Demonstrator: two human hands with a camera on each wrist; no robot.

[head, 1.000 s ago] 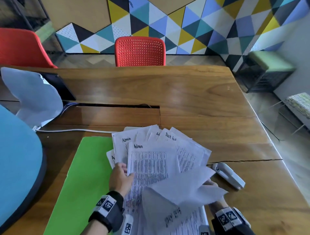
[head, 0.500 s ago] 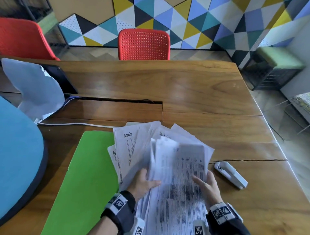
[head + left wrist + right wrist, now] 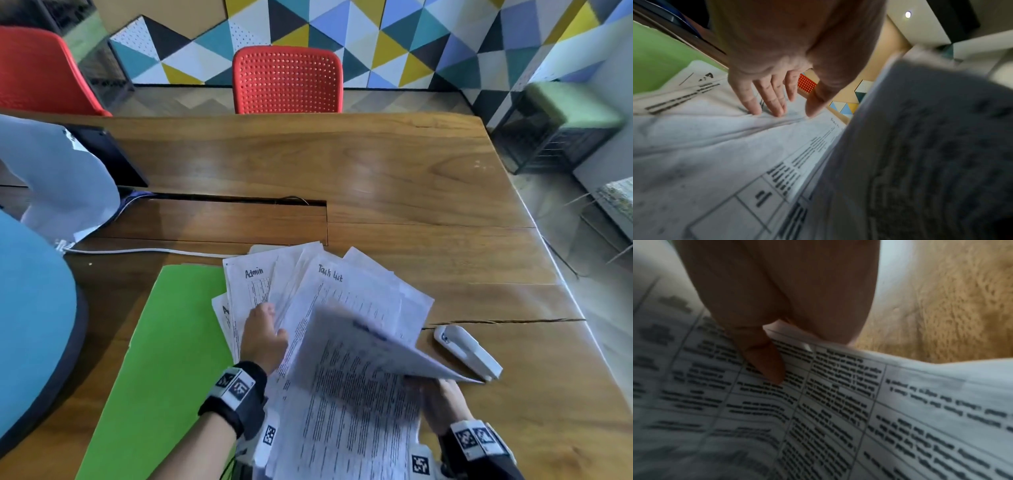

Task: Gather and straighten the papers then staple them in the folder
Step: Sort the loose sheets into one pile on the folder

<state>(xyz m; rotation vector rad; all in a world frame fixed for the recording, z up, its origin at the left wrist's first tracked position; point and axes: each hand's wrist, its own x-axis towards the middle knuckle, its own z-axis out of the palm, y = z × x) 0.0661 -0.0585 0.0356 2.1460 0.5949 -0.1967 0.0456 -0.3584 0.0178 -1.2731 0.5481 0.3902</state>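
Two headings, "Admin" point(image 3: 254, 273), perhaps "Task list" point(image 3: 330, 273)

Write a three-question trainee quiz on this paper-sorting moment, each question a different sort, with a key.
1. True or false: the stapler lies on the green folder.
2. Which hand pinches the lifted sheets? A left hand B right hand
3. Fill in: the sheet beside the "Admin" sheet is headed "Task ____".

Key: 1 false, it lies on the table; 2 B; 3 List.
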